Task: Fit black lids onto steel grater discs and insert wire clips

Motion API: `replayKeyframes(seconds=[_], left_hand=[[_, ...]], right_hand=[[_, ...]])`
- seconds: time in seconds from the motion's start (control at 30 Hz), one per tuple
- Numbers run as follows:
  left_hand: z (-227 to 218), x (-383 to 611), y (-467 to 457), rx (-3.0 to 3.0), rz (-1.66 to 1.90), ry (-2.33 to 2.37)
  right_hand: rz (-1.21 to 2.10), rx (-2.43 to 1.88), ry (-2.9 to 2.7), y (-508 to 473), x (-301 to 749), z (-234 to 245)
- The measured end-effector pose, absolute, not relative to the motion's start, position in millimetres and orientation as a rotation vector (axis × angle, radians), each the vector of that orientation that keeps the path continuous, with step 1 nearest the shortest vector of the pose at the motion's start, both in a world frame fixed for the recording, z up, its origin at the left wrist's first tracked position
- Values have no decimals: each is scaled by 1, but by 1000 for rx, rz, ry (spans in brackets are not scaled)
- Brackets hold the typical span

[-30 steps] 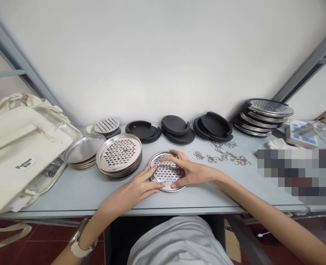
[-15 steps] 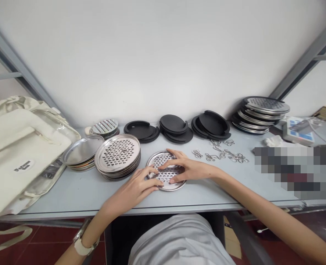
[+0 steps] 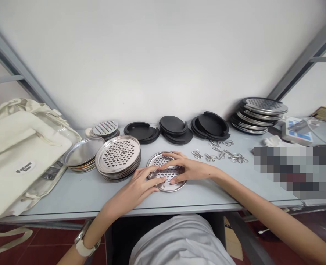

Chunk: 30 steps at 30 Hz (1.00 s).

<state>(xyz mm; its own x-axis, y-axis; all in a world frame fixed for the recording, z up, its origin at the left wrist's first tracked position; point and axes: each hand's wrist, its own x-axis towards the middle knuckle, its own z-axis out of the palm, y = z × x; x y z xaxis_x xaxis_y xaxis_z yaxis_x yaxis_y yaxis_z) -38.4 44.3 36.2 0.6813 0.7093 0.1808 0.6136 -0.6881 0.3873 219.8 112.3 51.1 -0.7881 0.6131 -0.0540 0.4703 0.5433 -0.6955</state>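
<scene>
A round metal grater plate (image 3: 168,186), pierced with rows of holes, lies on the desk near its front edge. My left hand (image 3: 139,186) grips its left side, thumb at the near rim and fingers reaching over the face. From the right, my right hand (image 3: 192,168) spans the plate, its thumb and fingers bent onto the holed face and far rim. The fingertips of both hands come close together over the middle. Just left of them stands a stack of similar grater plates (image 3: 118,154).
Plain metal discs (image 3: 82,151) and a smaller grater (image 3: 105,127) sit at left, beside a cream bag (image 3: 22,154). Black round holders (image 3: 174,124) line the wall. Wire clips (image 3: 236,157) lie right of my hands. Assembled graters (image 3: 259,114) are stacked at back right.
My left index finger has shifted slightly inward on the grater plate. Both hands otherwise keep their places, and the view has moved a little.
</scene>
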Motion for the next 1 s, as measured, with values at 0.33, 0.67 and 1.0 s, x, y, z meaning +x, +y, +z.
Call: replayKeyframes(seconds=[0.33,0.67,1.0], left_hand=[[34,-39,46,2621,461,1032],[38,-39,46,2646,467,1003],[31,-39,44,2677,510,1045]], right_hand=[[1110,-809,-2493,109,218,56],[1038,-871,-2511,102,220,61],[650,-980,-2360,37,210,32]])
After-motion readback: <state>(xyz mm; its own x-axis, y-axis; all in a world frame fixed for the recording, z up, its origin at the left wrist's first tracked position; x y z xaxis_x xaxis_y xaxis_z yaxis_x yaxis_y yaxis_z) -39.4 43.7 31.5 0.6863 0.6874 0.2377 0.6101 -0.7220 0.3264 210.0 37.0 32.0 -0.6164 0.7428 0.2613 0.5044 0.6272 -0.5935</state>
